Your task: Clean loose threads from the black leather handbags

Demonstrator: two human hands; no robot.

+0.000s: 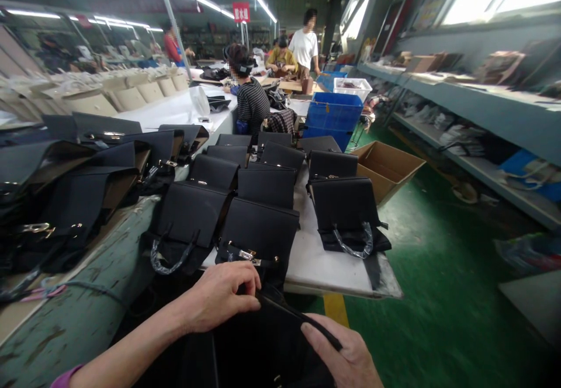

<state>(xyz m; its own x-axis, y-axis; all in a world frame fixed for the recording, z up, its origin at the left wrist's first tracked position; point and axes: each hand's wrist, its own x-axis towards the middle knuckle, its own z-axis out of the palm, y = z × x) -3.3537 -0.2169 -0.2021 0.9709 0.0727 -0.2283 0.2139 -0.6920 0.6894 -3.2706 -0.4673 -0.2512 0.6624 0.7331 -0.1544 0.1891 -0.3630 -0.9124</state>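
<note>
Nearest us, a black bag with a narrow rim [263, 338] sits before the near end of a long, white-topped surface [309, 265]. Beside that surface we see an open, brown cardboard box [372, 186]; along it stand black, smooth-flapped handbags [263, 224]. Our right hand [344, 347] clamps the rim between thumb and fingers. Our left hand [228, 291] curls at the rim's far end; whether it pinches we cannot tell. Just beyond shines a small, metal clasp [249, 255].
</note>
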